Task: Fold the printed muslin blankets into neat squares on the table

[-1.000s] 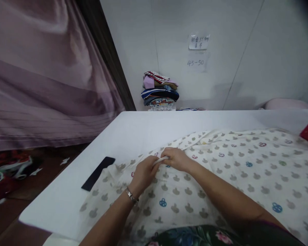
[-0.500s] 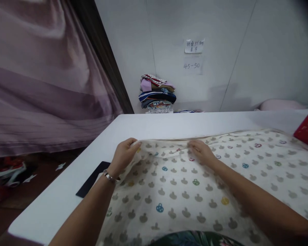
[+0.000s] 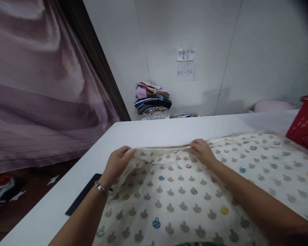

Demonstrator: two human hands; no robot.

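A cream cloth [image 3: 174, 191] printed with grey and coloured mushroom shapes spreads over the white table and down toward my body. At its far left corner, my left hand [image 3: 117, 163] pinches the edge between thumb and fingers; a metal bracelet circles that wrist. My right hand [image 3: 203, 152] grips the same far edge farther right, fingers closed on the fabric. Between the two hands the edge is stretched nearly straight, with a fold showing along it. Part of the cloth by my left forearm lies in shadow.
A dark flat item [image 3: 83, 194] lies on the white table [image 3: 154, 131], left of the cloth. A red basket [image 3: 304, 124] stands at the right. Folded fabrics [image 3: 153, 100] are piled by the wall beyond the table. A pinkish curtain [image 3: 36, 85] hangs at the left.
My view has shifted, so the table and wall sit lower in it. The edge between my hands looks tauter, and my left hand is slightly farther from the right. Both hands keep their hold.
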